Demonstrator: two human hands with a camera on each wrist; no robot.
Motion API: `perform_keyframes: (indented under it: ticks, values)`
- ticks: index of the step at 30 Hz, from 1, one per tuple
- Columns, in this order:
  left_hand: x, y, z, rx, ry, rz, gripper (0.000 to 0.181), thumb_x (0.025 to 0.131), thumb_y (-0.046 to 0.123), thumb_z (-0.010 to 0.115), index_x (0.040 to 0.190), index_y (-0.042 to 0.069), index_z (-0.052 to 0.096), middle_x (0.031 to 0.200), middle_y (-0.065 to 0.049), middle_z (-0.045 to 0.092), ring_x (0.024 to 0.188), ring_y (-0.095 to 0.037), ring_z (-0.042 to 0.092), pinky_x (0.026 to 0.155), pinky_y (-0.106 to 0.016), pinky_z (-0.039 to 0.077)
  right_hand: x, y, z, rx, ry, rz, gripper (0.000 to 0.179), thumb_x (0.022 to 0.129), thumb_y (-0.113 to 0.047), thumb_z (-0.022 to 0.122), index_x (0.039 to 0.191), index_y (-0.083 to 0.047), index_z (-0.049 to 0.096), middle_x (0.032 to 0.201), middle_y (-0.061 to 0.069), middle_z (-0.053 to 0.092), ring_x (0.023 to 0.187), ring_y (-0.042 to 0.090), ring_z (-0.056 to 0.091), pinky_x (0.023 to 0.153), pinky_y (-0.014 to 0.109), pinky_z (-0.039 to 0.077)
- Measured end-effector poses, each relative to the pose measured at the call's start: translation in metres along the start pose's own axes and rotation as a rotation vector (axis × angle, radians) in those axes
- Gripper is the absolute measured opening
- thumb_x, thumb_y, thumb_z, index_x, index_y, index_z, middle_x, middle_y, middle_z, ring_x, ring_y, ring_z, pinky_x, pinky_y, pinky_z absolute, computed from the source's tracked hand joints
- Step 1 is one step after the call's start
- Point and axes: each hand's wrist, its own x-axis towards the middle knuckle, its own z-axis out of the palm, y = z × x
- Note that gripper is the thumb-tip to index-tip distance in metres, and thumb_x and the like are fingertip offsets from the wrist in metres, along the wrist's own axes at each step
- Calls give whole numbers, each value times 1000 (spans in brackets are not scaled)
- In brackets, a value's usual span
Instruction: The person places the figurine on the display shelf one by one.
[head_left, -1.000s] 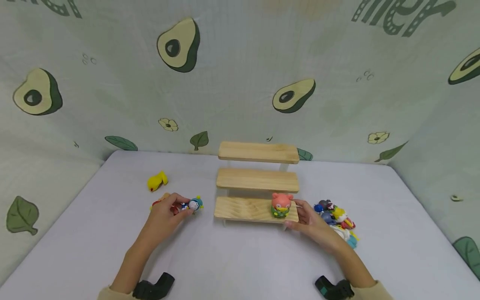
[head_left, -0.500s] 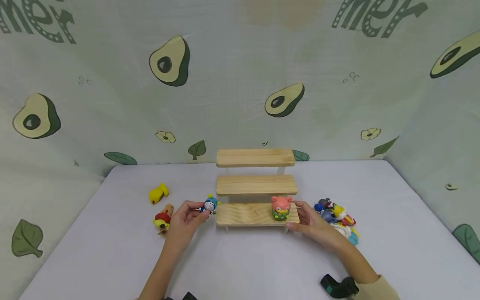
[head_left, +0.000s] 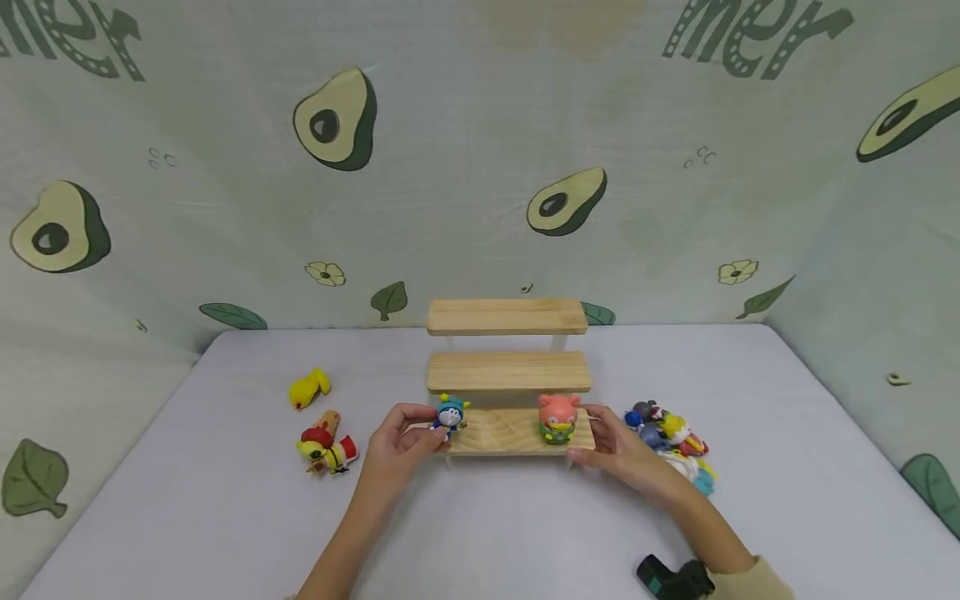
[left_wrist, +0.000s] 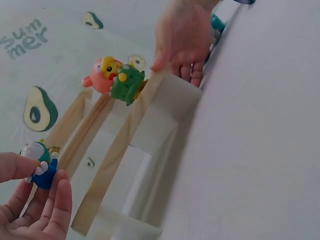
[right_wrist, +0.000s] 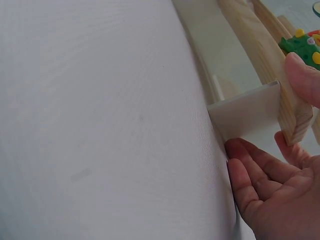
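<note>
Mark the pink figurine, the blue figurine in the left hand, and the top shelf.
Pink figurine (head_left: 558,417), head view: on its face.
Blue figurine (head_left: 450,416), head view: on its face.
Top shelf (head_left: 507,316), head view: middle of its upper surface.

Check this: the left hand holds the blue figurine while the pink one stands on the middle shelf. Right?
Not quite: the head view shows the pink figurine standing on the lowest shelf. The left hand does hold the blue figurine.

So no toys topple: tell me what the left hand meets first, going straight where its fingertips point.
Likely the rounded pink-and-green plastic figure across the pale wooden bottom shelf; depth is unclear, so the left hand might catch the shelf's near end first.
</note>
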Motion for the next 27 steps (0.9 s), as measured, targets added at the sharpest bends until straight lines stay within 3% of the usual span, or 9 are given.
perform_keyframes:
  ticks: [5, 11, 19, 22, 27]
  values:
    - [2, 1, 10, -41, -64, -3, 39, 84, 0, 64, 120, -1, 47, 107, -12, 54, 83, -12, 64, 78, -26, 54, -1, 0, 1, 15, -6, 3, 74, 85, -26, 67, 142, -7, 23, 141, 22, 39, 131, 37, 38, 101, 43, 40]
    - [7, 2, 24, -13, -144, -56, 45, 84, 5, 67, 125, 3, 49, 112, -13, 54, 90, -13, 63, 82, -28, 53, -1, 1, 0, 18, -5, -2, 72, 85, -24, 67, 141, -7, 25, 140, 22, 40, 130, 36, 39, 100, 42, 41]
    - [16, -2, 35, -36, -193, -63, 45, 79, -2, 68, 120, 0, 50, 100, -8, 59, 86, -11, 62, 77, -23, 52, -1, 1, 0, 10, -3, 2, 72, 86, -24, 66, 141, -6, 23, 140, 23, 40, 130, 36, 39, 101, 42, 40]
    - [19, -4, 39, 2, -182, -32, 43, 78, -5, 68, 118, -1, 52, 98, -10, 60, 83, -10, 61, 73, -21, 52, -1, 0, -1, 2, 1, 7, 73, 86, -25, 66, 141, -6, 23, 140, 23, 40, 130, 36, 39, 101, 43, 40]
    - [21, -8, 46, 159, -169, 70, 39, 79, 0, 69, 116, 1, 56, 98, -16, 63, 83, -13, 62, 72, -18, 52, 0, 1, 0, -4, 8, 14, 72, 85, -25, 67, 141, -7, 24, 140, 22, 41, 130, 36, 40, 101, 43, 40]
